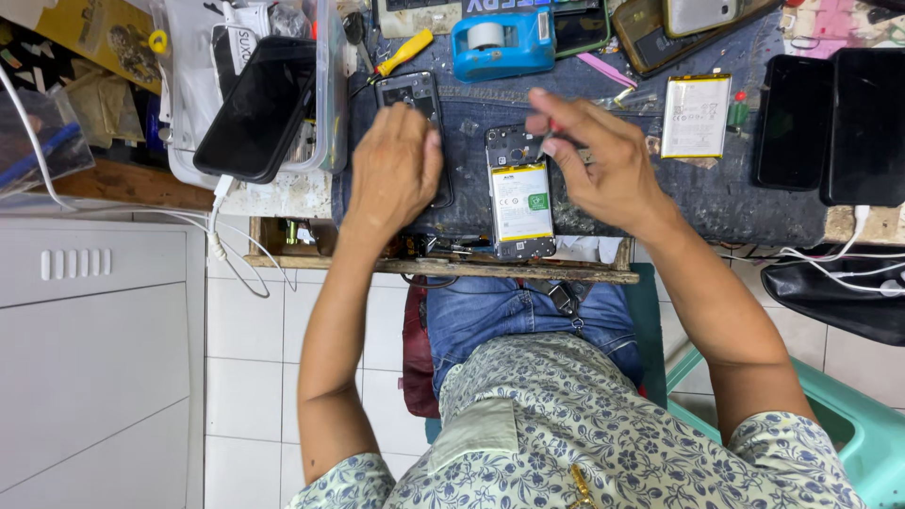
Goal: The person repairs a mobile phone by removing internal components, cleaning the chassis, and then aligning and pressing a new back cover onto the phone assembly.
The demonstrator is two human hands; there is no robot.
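Hands crowded over opened phone

Opened phone (520,193) lies at the counter (716,203) front edge, battery showing. Right hand (603,160) pinches a small red-tipped tool above its top; left hand (394,170) rests curled on a back cover (412,94). Spare battery (696,116), tape dispenser (500,42) and dark phones (830,123) hem the little free space.

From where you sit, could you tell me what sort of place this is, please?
Probably a phone repair bench. An opened phone with its battery showing lies between the left hand and right hand; a spare battery and a screwdriver lie nearby.
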